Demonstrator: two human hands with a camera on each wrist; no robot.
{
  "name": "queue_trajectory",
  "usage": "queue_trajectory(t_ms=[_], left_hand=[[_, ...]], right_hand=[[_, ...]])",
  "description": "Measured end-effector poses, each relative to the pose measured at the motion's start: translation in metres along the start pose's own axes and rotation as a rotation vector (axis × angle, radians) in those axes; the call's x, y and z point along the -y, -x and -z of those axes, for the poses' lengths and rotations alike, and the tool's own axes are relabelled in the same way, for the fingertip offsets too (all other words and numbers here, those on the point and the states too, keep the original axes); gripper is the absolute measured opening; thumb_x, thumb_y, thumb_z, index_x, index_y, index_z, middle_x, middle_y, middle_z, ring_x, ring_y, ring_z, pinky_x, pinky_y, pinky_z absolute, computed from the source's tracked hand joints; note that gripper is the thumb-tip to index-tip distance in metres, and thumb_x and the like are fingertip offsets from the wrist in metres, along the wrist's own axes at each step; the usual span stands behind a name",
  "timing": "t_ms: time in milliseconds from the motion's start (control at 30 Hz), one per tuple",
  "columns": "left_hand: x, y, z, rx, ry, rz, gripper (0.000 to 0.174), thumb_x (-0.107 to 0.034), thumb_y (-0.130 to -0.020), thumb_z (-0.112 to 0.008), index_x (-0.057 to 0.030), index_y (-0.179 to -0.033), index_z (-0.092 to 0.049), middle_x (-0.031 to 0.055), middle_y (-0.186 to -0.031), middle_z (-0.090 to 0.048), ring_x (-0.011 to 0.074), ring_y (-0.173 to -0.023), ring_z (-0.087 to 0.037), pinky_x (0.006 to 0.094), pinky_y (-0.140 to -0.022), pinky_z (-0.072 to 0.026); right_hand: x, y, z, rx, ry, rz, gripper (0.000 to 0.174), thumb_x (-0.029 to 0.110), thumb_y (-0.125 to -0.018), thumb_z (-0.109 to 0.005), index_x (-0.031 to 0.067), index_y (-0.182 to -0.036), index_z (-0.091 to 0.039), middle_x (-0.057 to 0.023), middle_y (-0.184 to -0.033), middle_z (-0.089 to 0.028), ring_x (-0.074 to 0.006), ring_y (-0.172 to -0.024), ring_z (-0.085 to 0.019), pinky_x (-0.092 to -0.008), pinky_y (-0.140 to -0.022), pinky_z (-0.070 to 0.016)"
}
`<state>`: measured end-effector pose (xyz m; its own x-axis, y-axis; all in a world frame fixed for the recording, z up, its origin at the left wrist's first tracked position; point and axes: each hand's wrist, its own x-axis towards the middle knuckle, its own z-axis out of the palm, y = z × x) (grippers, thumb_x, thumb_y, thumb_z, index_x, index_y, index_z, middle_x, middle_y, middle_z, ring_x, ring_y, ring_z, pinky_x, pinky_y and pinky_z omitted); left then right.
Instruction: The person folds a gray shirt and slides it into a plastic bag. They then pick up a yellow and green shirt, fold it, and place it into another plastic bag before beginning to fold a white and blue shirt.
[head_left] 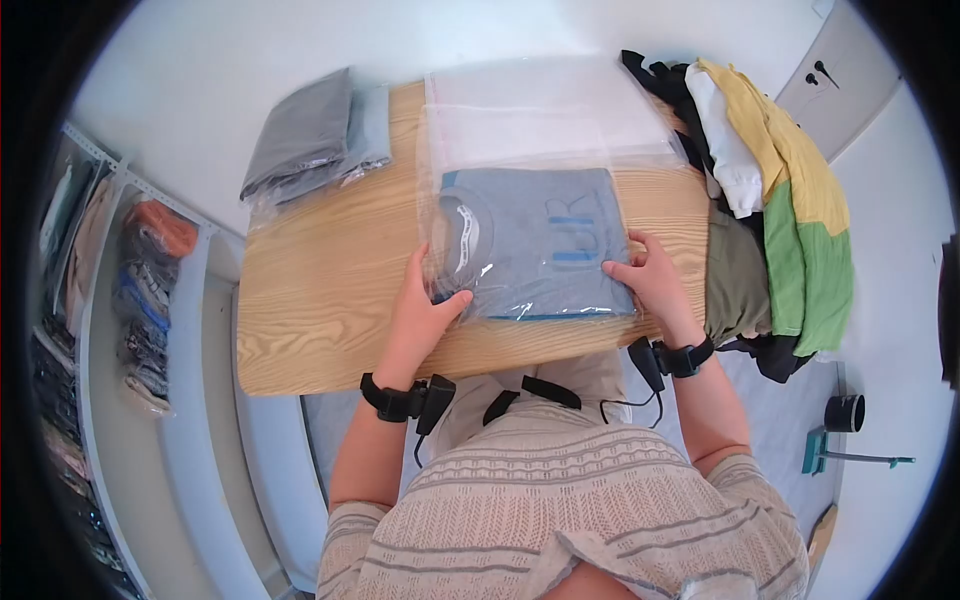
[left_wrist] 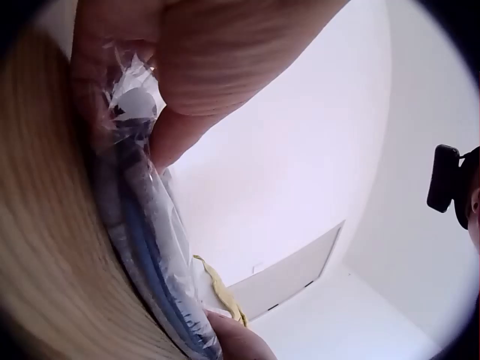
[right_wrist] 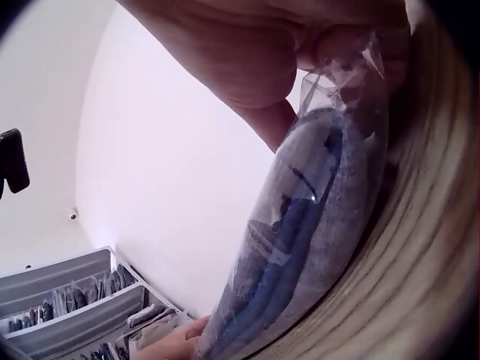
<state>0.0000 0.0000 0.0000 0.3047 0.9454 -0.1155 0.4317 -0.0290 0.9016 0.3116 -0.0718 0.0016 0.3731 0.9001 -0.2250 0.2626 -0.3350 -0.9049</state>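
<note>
Shirt (head_left: pixel 525 225) is lying between left hand (head_left: pixel 424 312) and right hand (head_left: pixel 656 282), long axis running across, both pinching its clear bag (head_left: pixel 540 308).

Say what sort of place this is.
Probably a clothes-packing room: a folded grey-blue shirt in a clear plastic bag lies on a light wooden table, loose yellow, green and black clothes lie at its right end, and pale shelves hold bagged garments.

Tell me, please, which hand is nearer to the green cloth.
Right: the right hand grips the bagged shirt on the side towards the green cloth; the left hand, the opposite side.
</note>
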Motion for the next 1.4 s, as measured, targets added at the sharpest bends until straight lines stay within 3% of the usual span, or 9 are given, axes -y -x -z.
queue_trajectory(t_ms=[200, 267, 400, 500, 567, 767, 833, 1067, 1400], left_hand=[[0.028, -0.012, -0.006, -0.059, 0.133, -0.182, 0.081, -0.014, -0.079, -0.073, -0.0054, -0.144, -0.025, 0.0123, -0.106, -0.056, 0.0142, -0.087, -0.054, 0.0256, -0.069, -0.0480], [0.027, -0.006, -0.009, -0.269, 0.326, -0.156, 0.072, -0.018, -0.085, -0.068, -0.0063, -0.143, -0.028, 0.0123, -0.108, -0.057, 0.0135, -0.089, -0.054, 0.0250, -0.073, -0.0475], [0.027, -0.003, 0.013, -0.238, 0.401, -0.031, 0.066, -0.023, -0.090, -0.062, -0.0065, -0.144, -0.028, 0.0121, -0.112, -0.057, 0.0152, -0.096, -0.055, 0.0265, -0.081, -0.0468], [0.003, -0.001, 0.050, -0.022, 0.421, 0.120, 0.061, -0.026, -0.093, -0.058, -0.0049, -0.142, -0.031, 0.0109, -0.113, -0.057, 0.0159, -0.099, -0.055, 0.0291, -0.084, -0.0459], [-0.005, -0.016, 0.083, 0.076, -0.109, -0.014, 0.062, -0.031, -0.091, -0.061, 0.0006, -0.138, -0.035, 0.0147, -0.116, -0.058, 0.0188, -0.104, -0.056, 0.0309, -0.087, -0.0453], [-0.041, -0.113, 0.102, 0.120, -0.356, -0.094, 0.058, -0.034, -0.091, -0.058, 0.0018, -0.133, -0.042, 0.0122, -0.108, -0.062, 0.0176, -0.098, -0.059, 0.0305, -0.083, -0.0468], [-0.044, -0.140, 0.081, 0.210, -0.056, 0.002, 0.054, -0.035, -0.091, -0.056, 0.0006, -0.131, -0.045, 0.0117, -0.105, -0.062, 0.0183, -0.093, -0.059, 0.0307, -0.082, -0.0474], [-0.026, -0.209, 0.019, 0.136, 0.078, 0.127, 0.044, -0.025, -0.089, -0.063, 0.0050, -0.118, -0.049, 0.0083, -0.093, -0.059, 0.0138, -0.078, -0.057, 0.0256, -0.068, -0.0488], [-0.045, -0.167, 0.045, 0.205, 0.507, 0.126, 0.013, -0.009, -0.084, -0.067, -0.0008, -0.092, -0.061, 0.0013, -0.079, -0.059, 0.0070, -0.065, -0.050, 0.0203, -0.060, -0.0426]], right_hand=[[-0.004, 0.002, 0.002, 0.115, -0.206, -0.034, 0.058, 0.013, -0.074, -0.076, -0.0068, -0.120, -0.046, -0.0066, -0.081, -0.061, -0.0095, -0.058, -0.054, -0.0219, -0.044, -0.0386], [-0.006, 0.016, -0.006, 0.017, -0.228, -0.075, 0.053, 0.012, -0.073, -0.076, -0.0051, -0.116, -0.049, -0.0052, -0.078, -0.060, -0.0089, -0.058, -0.053, -0.0209, -0.045, -0.0391], [-0.005, 0.038, -0.009, -0.048, -0.300, -0.061, 0.052, 0.012, -0.073, -0.077, -0.0040, -0.115, -0.052, -0.0054, -0.078, -0.060, -0.0089, -0.058, -0.054, -0.0212, -0.046, -0.0406], [-0.003, 0.033, 0.021, 0.279, -0.248, -0.051, 0.053, 0.020, -0.076, -0.076, -0.0037, -0.117, -0.052, -0.0055, -0.080, -0.061, -0.0097, -0.061, -0.056, -0.0225, -0.050, -0.0448], [-0.004, 0.007, 0.048, 0.348, -0.089, -0.165, 0.055, 0.028, -0.081, -0.071, -0.0041, -0.121, -0.050, -0.0058, -0.082, -0.061, -0.0113, -0.063, -0.059, -0.0234, -0.055, -0.0485], [-0.012, -0.077, 0.065, 0.139, -0.547, -0.156, 0.029, 0.026, -0.087, -0.065, 0.0012, -0.101, -0.059, -0.0043, -0.085, -0.064, -0.0129, -0.075, -0.061, -0.0236, -0.070, -0.0518], [-0.025, -0.108, 0.062, 0.299, -0.628, -0.285, 0.021, 0.024, -0.087, -0.066, 0.0054, -0.097, -0.060, -0.0032, -0.085, -0.063, -0.0120, -0.073, -0.059, -0.0233, -0.068, -0.0505], [-0.003, -0.103, 0.033, 0.197, -0.659, -0.216, 0.014, 0.020, -0.089, -0.064, 0.0069, -0.090, -0.060, -0.0029, -0.084, -0.064, -0.0145, -0.073, -0.060, -0.0273, -0.068, -0.0494], [0.024, -0.075, 0.021, 0.244, -0.976, -0.269, 0.015, 0.022, -0.091, -0.061, 0.0065, -0.094, -0.063, -0.0046, -0.089, -0.067, -0.0158, -0.079, -0.063, -0.0291, -0.073, -0.0507]])
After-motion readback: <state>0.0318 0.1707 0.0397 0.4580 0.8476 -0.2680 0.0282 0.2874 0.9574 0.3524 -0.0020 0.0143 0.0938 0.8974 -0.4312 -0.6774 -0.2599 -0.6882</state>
